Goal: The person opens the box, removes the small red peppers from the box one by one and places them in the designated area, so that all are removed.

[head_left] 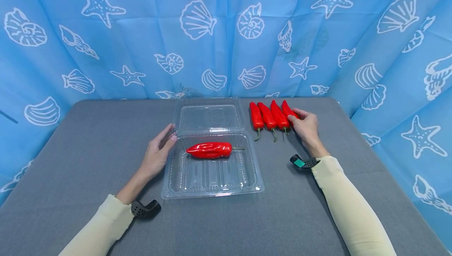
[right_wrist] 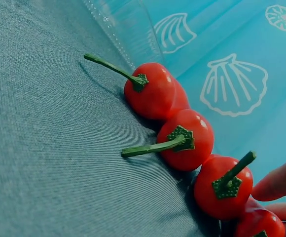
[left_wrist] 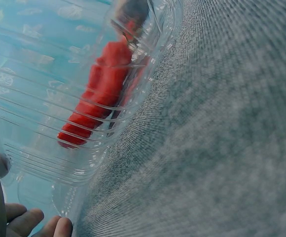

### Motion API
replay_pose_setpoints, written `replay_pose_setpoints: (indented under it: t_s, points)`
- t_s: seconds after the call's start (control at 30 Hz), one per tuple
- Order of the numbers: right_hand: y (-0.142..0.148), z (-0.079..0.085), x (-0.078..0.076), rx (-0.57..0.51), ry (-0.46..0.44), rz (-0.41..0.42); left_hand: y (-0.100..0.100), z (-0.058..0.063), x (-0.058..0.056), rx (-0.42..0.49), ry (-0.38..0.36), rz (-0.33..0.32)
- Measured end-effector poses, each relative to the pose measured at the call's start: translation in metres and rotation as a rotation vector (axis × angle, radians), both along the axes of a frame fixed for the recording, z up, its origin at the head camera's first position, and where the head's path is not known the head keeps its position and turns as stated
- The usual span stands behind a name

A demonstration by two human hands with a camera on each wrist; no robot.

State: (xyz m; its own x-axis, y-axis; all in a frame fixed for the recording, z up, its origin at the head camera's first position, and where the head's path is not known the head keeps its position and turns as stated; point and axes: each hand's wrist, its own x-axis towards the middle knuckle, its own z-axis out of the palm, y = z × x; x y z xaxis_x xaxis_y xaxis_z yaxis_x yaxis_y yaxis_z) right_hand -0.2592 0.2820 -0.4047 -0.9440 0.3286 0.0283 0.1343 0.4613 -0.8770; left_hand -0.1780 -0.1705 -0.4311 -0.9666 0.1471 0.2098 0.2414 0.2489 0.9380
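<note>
A clear plastic clamshell container (head_left: 212,192) lies with its lid (head_left: 209,117) folded back. Inside its base, a wrinkled red pepper (head_left: 210,150) rests crosswise, tip to the left and stem to the right. At the container's left side, near the hinge, my left hand (head_left: 157,153) touches the edge with relaxed fingers. My right hand (head_left: 305,127) holds the rightmost pepper (head_left: 288,109) of a row between thumb and fingers, partly covering it. Its round stem end (right_wrist: 260,224) shows low in the right wrist view. Beside it lies another red pepper (head_left: 279,115), stem toward me.
Two more red peppers, one (head_left: 267,115) in mid-row and one (head_left: 256,115) at the left end, lie just right of the lid. Grey cloth covers the table (head_left: 226,224). A blue curtain (head_left: 226,52) with white shells hangs behind its far edge.
</note>
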Motion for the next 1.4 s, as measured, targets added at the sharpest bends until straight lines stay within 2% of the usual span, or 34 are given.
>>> replay_pose_setpoints:
  t_s: [0.53,0.73,1.1,1.4]
  points:
    - [0.003,0.002,0.001,-0.002,0.001,0.005,0.001,0.000,0.000,0.003,-0.006,0.005]
    - [0.002,0.008,0.004,0.014,0.011,0.008,0.001,0.000,-0.001,0.010,-0.007,0.004]
    - [-0.012,0.032,0.017,0.055,0.071,0.101,0.001,0.000,0.000,0.011,-0.003,0.000]
    - [-0.039,0.050,0.030,0.066,0.158,0.253,0.001,-0.001,0.000,0.003,0.002,0.005]
